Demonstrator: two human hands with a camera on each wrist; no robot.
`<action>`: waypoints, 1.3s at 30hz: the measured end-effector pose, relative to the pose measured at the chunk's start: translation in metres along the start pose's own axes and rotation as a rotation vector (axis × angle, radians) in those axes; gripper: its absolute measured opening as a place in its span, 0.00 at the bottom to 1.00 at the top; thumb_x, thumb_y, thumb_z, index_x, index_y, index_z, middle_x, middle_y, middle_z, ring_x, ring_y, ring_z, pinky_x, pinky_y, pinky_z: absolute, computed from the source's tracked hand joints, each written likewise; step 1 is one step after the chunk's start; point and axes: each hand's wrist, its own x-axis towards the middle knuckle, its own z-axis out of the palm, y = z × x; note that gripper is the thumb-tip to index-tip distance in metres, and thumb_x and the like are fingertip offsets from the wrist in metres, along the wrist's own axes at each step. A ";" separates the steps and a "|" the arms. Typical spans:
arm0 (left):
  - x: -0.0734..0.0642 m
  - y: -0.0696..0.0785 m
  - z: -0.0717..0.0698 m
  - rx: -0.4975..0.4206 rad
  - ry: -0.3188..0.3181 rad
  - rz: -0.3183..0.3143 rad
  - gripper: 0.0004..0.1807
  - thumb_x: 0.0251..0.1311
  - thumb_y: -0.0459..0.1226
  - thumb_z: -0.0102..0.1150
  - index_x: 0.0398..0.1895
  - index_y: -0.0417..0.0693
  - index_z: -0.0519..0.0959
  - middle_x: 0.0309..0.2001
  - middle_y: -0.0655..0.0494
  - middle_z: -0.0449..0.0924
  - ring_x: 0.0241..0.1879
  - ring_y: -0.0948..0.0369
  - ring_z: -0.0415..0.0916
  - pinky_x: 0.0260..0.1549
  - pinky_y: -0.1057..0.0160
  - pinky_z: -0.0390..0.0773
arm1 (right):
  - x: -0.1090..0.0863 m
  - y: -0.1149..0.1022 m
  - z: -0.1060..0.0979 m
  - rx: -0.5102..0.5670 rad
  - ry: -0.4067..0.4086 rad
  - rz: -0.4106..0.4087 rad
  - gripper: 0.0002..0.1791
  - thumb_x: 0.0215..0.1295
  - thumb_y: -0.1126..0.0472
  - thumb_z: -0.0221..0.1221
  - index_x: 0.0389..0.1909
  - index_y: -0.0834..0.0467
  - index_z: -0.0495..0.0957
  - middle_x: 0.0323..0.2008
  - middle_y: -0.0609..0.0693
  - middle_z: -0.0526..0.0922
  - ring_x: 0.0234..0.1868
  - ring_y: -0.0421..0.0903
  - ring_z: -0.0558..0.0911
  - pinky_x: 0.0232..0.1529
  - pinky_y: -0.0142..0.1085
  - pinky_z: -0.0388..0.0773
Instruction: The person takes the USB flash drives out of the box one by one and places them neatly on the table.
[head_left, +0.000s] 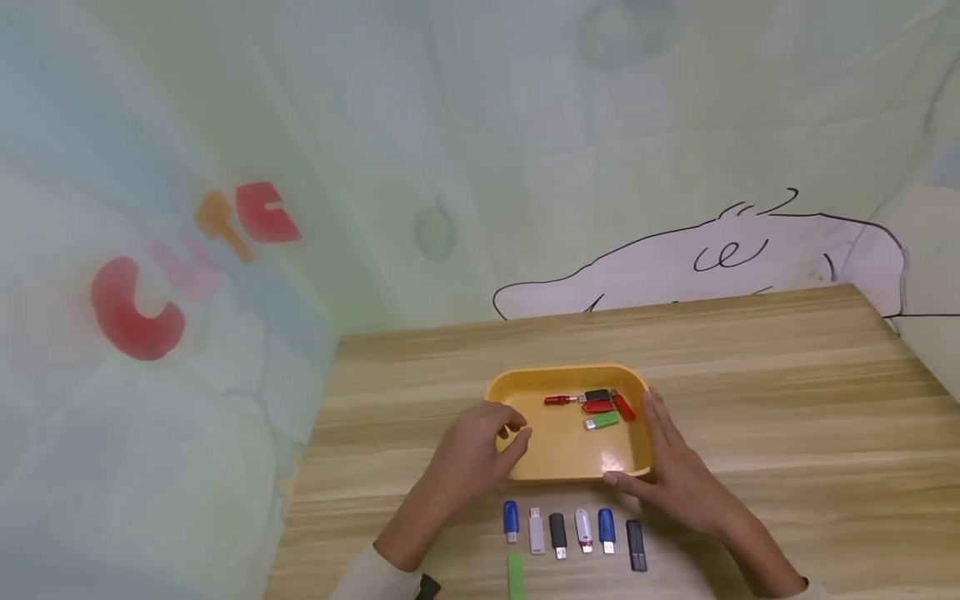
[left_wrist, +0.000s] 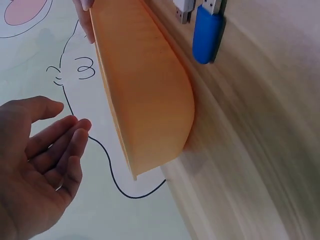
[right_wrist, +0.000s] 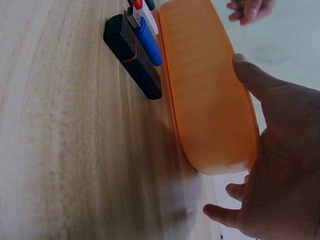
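Observation:
My left hand [head_left: 480,442] hovers at the left rim of a yellow plastic tray [head_left: 551,454], fingers loosely curved. The left wrist view shows nothing between thumb and fingers of that hand [left_wrist: 42,160]. Around the tray's near right corner lies my right hand [head_left: 686,475], thumb on the front rim and fingers stretched along the right side. In the right wrist view its thumb [right_wrist: 255,77] touches the rim. Inside the tray, towards the right, lie several USB flash drives: red ones [head_left: 597,407], a black one [head_left: 597,395] and a green one [head_left: 603,421].
In front of the tray several flash drives stand in a row, among them a blue one [head_left: 511,517], a white one [head_left: 582,527] and a black one [head_left: 636,546]. Nearer me is a green stick [head_left: 515,575]. A printed curtain [head_left: 450,167] hangs behind the wooden table [head_left: 780,367].

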 end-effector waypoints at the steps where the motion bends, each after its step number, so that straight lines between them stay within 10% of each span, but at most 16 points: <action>1: 0.003 0.000 0.000 -0.001 0.001 -0.011 0.09 0.70 0.44 0.69 0.43 0.49 0.88 0.40 0.57 0.89 0.39 0.60 0.84 0.37 0.69 0.82 | 0.000 0.000 0.000 -0.003 0.000 -0.001 0.73 0.61 0.28 0.68 0.87 0.55 0.29 0.86 0.63 0.34 0.83 0.74 0.47 0.73 0.72 0.56; 20: 0.042 0.007 0.004 0.020 -0.032 -0.201 0.25 0.69 0.56 0.65 0.49 0.42 0.87 0.42 0.52 0.89 0.36 0.60 0.80 0.36 0.63 0.83 | 0.000 -0.004 0.004 -0.104 0.054 0.031 0.64 0.70 0.28 0.60 0.87 0.58 0.33 0.86 0.64 0.37 0.81 0.76 0.53 0.71 0.71 0.62; 29: 0.062 0.012 0.012 -0.024 -0.082 -0.298 0.27 0.68 0.56 0.66 0.49 0.39 0.86 0.29 0.54 0.80 0.21 0.63 0.72 0.18 0.68 0.70 | -0.001 -0.005 0.004 -0.098 0.040 0.027 0.65 0.68 0.29 0.62 0.87 0.59 0.34 0.86 0.65 0.38 0.80 0.77 0.54 0.70 0.71 0.63; 39: 0.084 0.017 0.027 -0.085 -0.179 -0.449 0.23 0.68 0.56 0.66 0.33 0.43 0.80 0.20 0.55 0.71 0.16 0.59 0.72 0.14 0.68 0.66 | -0.001 -0.005 0.004 -0.095 0.025 0.037 0.66 0.67 0.28 0.62 0.87 0.59 0.35 0.86 0.65 0.38 0.80 0.77 0.53 0.69 0.71 0.64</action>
